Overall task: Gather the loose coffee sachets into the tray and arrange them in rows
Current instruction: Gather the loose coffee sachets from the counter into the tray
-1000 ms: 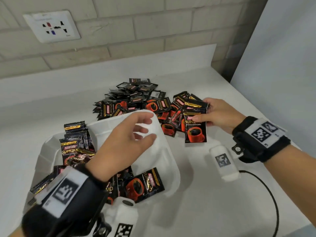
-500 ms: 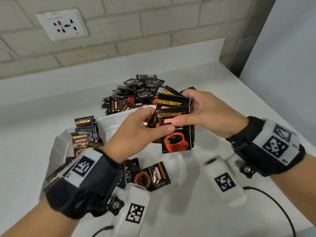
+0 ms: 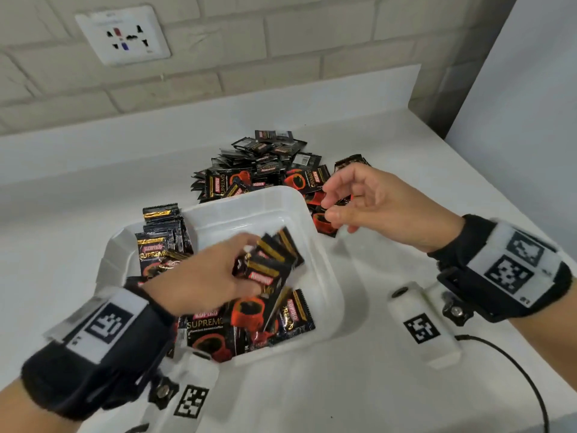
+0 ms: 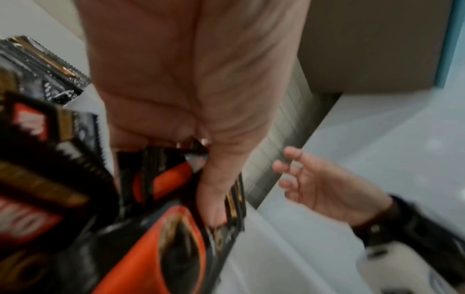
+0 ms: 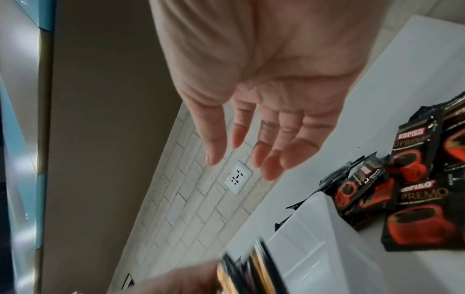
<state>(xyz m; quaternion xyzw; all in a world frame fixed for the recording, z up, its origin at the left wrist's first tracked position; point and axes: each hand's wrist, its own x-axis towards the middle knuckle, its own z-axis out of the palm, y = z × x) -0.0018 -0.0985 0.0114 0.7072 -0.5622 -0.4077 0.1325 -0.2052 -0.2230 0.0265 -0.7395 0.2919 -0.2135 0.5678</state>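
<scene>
Our left hand has carried the packets over the tray, pinching them; right hand now empty, spread. They look blurry, may slip crooked.

Bright even light, soft shadows, motion blur, wide-angle bending at edges

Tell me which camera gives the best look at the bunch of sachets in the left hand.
The head view: it shows the whole fanned bunch of sachets gripped by the left hand over the white tray, though blurred. The left wrist view shows only the thumb across close, blurred packets. The right wrist view catches just their gold-striped edges at the bottom.
</scene>
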